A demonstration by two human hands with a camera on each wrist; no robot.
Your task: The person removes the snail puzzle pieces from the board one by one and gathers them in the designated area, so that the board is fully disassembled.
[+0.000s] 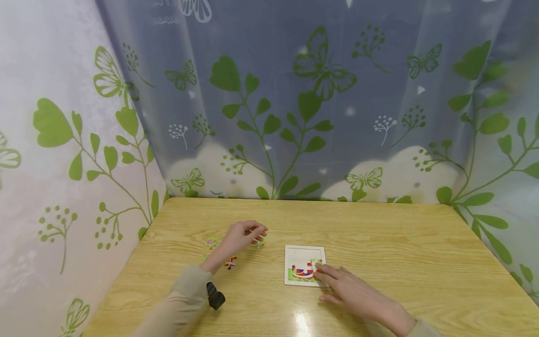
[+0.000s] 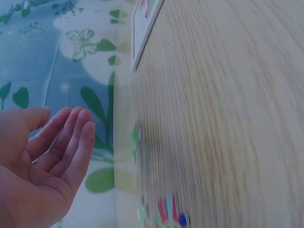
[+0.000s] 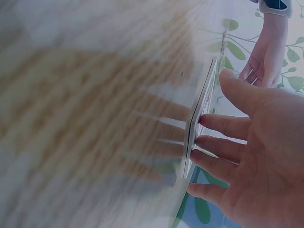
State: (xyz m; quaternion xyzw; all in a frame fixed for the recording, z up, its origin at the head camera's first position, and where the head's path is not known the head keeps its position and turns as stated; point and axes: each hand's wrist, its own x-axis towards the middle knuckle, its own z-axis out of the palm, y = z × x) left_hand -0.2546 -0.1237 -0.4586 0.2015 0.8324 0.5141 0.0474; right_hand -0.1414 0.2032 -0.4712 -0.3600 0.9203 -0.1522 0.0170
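Note:
My left hand [image 1: 244,236] hovers over the table left of the puzzle board, fingers loosely bent, nothing between them. Just below its fingertips lies a small green puzzle piece [image 1: 260,245], seen edge-on in the left wrist view. My right hand [image 1: 353,290] is spread with long fingers; its fingertips rest at the right edge of the square puzzle board [image 1: 287,262]. Joined red, blue and green pieces [image 1: 301,274] fill the lower part of that pale wooden frame. Part of the board's lower right corner is hidden by the right fingers.
More loose pieces lie around the left forearm: a pink and green piece [image 1: 211,243] and a red, white and blue piece [image 1: 230,262]. A black device [image 1: 215,296] sits on the left wrist. Patterned curtains [image 1: 269,140] stand along the wooden table's [image 1: 391,238] far edge.

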